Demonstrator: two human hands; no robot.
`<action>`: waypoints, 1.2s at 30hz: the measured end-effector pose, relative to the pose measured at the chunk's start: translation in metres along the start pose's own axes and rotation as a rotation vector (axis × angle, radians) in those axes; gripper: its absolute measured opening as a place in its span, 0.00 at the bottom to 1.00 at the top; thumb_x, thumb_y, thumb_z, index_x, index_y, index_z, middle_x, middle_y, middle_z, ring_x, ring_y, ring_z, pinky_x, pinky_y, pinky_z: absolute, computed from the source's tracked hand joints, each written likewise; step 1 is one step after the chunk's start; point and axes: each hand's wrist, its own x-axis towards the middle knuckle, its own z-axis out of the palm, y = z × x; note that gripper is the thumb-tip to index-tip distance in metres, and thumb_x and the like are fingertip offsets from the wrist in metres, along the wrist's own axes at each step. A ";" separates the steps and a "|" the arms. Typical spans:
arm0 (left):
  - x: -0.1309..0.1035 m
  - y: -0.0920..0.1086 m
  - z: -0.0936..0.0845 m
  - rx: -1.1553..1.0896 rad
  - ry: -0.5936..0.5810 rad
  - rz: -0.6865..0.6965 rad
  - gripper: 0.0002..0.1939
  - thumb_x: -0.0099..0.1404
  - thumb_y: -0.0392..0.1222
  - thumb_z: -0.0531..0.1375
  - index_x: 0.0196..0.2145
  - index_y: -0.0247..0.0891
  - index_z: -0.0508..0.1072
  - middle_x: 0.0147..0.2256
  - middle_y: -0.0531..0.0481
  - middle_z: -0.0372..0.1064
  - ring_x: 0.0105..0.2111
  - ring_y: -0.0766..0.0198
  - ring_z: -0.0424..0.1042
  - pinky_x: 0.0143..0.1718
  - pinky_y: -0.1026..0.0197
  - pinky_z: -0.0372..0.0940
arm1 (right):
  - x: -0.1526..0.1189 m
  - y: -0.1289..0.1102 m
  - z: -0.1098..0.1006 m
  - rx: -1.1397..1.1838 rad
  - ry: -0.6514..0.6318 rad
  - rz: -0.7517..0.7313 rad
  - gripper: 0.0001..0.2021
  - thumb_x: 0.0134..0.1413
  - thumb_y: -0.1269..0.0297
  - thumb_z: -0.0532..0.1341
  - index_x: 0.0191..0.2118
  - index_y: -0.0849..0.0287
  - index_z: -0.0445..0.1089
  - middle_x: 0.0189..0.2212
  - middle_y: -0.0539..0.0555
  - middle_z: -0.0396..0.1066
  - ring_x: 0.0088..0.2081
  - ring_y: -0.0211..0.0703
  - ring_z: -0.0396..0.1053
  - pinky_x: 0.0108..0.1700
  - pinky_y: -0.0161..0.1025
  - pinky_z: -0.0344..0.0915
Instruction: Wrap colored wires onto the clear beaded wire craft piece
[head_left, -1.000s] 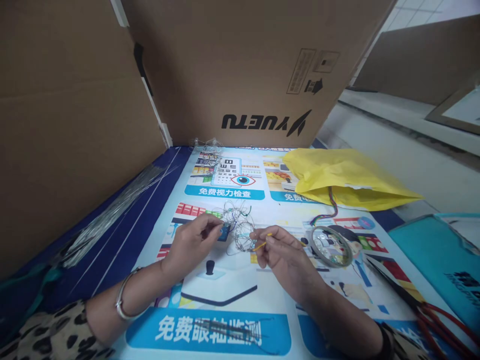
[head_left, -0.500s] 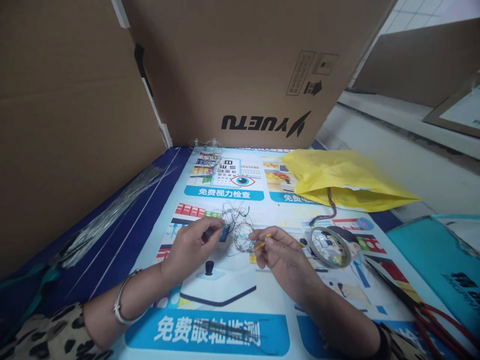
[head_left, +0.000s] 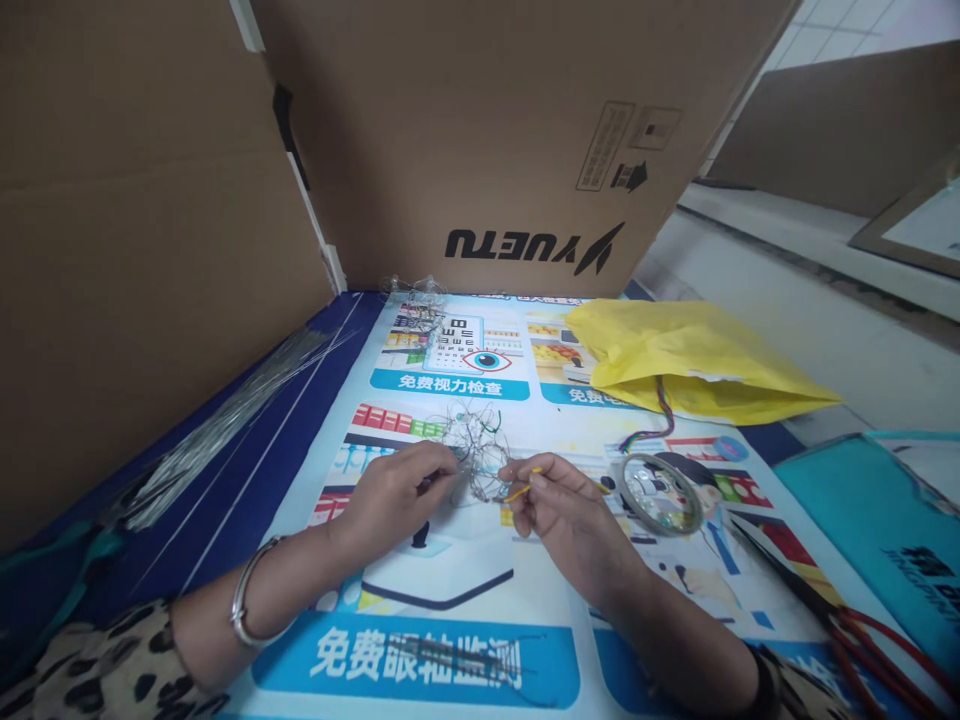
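Note:
A tangled bunch of thin wire (head_left: 477,455) lies between my hands on the printed poster (head_left: 450,600). My left hand (head_left: 409,490) is at its left edge, thumb and fingers pinched; what they hold is hidden or too small to make out. My right hand (head_left: 562,500) pinches a thin yellow strand (head_left: 523,490) at the tangle's right side. Just right of that hand lies a round clear-centred dish (head_left: 660,494) with small pieces in it.
Cardboard panels (head_left: 480,130) stand behind and at left. A wire bundle (head_left: 225,425) lies left. At right are a yellow bag (head_left: 675,345) with coloured strands (head_left: 664,410), red-handled scissors (head_left: 840,615) and a teal packet (head_left: 870,520). Another wire cluster (head_left: 420,300) is at the back.
My left hand has moved slightly right, closer to the wire tangle. My right hand has stayed nearly in place with the yellow strand.

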 end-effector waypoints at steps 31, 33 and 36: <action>0.001 -0.008 -0.003 -0.061 0.053 -0.179 0.02 0.65 0.35 0.52 0.35 0.39 0.65 0.26 0.55 0.67 0.26 0.68 0.68 0.30 0.65 0.62 | -0.002 -0.010 -0.001 0.020 0.021 -0.023 0.01 0.52 0.68 0.62 0.31 0.58 0.70 0.32 0.52 0.71 0.26 0.34 0.65 0.27 0.33 0.60; 0.001 -0.009 -0.004 -0.069 0.074 -0.119 0.06 0.65 0.32 0.51 0.36 0.39 0.66 0.28 0.54 0.67 0.27 0.69 0.68 0.31 0.65 0.62 | -0.001 -0.010 -0.001 0.020 0.023 -0.020 0.01 0.51 0.68 0.62 0.31 0.58 0.70 0.31 0.52 0.71 0.26 0.35 0.65 0.27 0.33 0.60; 0.001 -0.011 -0.004 -0.091 0.111 -0.015 0.11 0.63 0.27 0.49 0.37 0.38 0.68 0.31 0.51 0.68 0.29 0.69 0.68 0.31 0.65 0.63 | -0.001 -0.011 0.000 0.022 0.024 -0.030 0.01 0.51 0.68 0.62 0.31 0.58 0.70 0.31 0.52 0.71 0.27 0.34 0.65 0.27 0.32 0.60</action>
